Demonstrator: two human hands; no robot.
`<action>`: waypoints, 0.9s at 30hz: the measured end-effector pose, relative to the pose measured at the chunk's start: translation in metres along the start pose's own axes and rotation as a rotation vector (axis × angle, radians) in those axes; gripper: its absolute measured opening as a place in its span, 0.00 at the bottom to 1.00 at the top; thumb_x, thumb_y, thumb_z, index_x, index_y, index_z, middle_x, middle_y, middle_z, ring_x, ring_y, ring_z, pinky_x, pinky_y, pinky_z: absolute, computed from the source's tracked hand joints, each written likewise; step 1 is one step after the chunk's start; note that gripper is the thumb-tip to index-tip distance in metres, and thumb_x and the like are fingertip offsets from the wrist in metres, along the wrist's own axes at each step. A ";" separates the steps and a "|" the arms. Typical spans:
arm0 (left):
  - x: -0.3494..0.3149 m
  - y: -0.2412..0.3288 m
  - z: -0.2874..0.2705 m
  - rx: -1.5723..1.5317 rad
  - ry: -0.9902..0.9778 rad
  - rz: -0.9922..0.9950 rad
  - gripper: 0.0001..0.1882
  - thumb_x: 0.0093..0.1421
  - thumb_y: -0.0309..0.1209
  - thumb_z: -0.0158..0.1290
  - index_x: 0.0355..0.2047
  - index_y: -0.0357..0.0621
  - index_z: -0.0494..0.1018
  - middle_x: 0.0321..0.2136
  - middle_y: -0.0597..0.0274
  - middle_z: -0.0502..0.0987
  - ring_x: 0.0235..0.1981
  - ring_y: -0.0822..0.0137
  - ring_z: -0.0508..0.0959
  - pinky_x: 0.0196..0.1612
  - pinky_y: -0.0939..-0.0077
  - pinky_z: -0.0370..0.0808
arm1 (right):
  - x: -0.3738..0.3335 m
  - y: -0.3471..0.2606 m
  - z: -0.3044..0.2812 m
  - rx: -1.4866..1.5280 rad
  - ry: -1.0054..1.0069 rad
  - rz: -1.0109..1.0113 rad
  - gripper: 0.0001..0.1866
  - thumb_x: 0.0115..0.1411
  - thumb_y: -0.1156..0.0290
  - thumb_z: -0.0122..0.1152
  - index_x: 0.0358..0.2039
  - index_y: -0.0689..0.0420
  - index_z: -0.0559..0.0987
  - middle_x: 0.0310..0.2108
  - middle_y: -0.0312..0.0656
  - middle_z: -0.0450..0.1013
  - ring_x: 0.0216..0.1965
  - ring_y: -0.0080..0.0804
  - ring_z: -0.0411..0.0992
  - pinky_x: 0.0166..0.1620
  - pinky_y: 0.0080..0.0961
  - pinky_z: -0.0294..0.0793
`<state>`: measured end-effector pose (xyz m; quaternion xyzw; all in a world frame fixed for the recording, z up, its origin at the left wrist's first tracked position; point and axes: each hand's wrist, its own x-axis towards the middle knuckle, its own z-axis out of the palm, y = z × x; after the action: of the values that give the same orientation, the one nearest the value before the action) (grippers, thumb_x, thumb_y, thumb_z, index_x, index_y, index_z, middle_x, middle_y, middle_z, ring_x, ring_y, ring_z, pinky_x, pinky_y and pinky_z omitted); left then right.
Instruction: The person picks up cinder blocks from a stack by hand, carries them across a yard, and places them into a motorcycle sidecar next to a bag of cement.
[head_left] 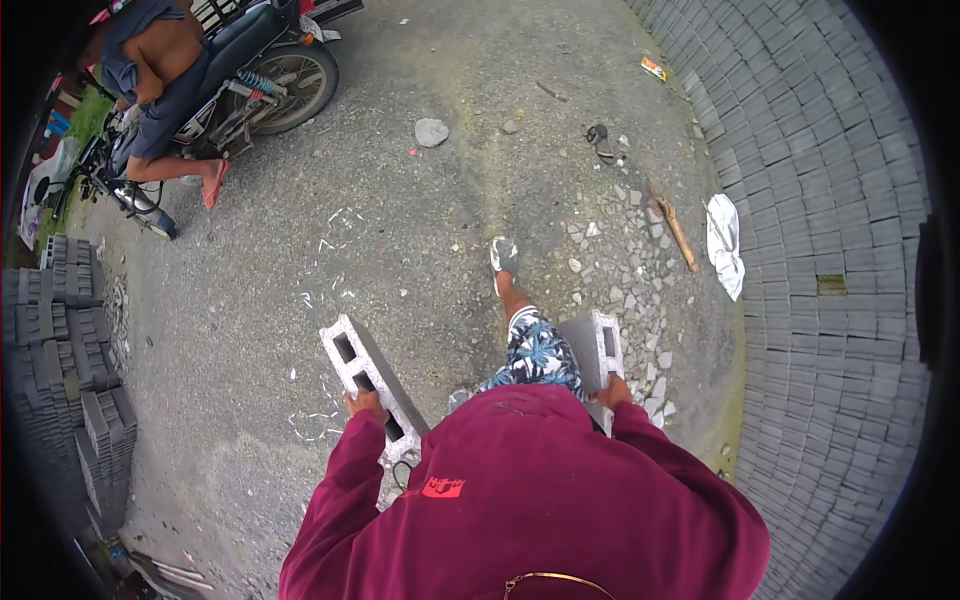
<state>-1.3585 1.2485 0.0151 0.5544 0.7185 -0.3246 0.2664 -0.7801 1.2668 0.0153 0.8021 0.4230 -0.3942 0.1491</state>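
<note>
At my left side hangs a grey hollow concrete block (388, 372), tilted, with its openings facing up. My left hand (367, 402) is closed on it, the fingers hooked into the middle opening. A second concrete block (590, 345) is at my right side, partly hidden by my shorts and sleeve. My right hand (612, 391) grips this one at an opening near its lower end. Both blocks are held apart from each other, one on each side of my legs. One foot in a light shoe (503, 256) is stretched forward on the gravel.
A tall stack of grey blocks (800, 250) lines the right; more stacked blocks (100, 415) stand left. Rubble (632, 262), a wooden stick (678, 232), a white sack (724, 245) and a dark sandal (601, 142) lie ahead right. A person (165, 70) sits on a motorcycle (240, 95) far left.
</note>
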 end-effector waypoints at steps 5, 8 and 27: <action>0.146 0.073 -0.199 0.083 0.034 0.091 0.23 0.41 0.37 0.59 0.41 0.49 0.77 0.45 0.58 0.74 0.53 0.63 0.70 0.64 0.47 0.47 | 0.129 -0.070 -0.099 0.076 0.062 -0.006 0.37 0.34 0.62 0.74 0.46 0.66 0.73 0.44 0.57 0.74 0.48 0.50 0.72 0.52 0.36 0.70; 0.212 0.093 -0.307 0.066 0.029 0.137 0.22 0.43 0.34 0.58 0.41 0.48 0.76 0.46 0.57 0.73 0.54 0.63 0.70 0.64 0.46 0.47 | 0.177 -0.146 -0.178 0.084 0.038 0.035 0.39 0.33 0.59 0.76 0.46 0.64 0.74 0.44 0.56 0.74 0.48 0.47 0.73 0.51 0.36 0.71; 0.701 0.332 -0.834 0.119 0.033 0.325 0.10 0.55 0.31 0.50 0.34 0.51 0.80 0.39 0.55 0.77 0.50 0.59 0.73 0.58 0.34 0.51 | 0.556 -0.506 -0.646 0.114 0.138 0.064 0.36 0.31 0.58 0.75 0.41 0.65 0.76 0.38 0.55 0.76 0.41 0.50 0.75 0.46 0.35 0.72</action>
<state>-1.2264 2.3790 -0.0231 0.6834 0.6032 -0.3099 0.2703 -0.6713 2.2511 0.0574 0.8477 0.3834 -0.3564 0.0860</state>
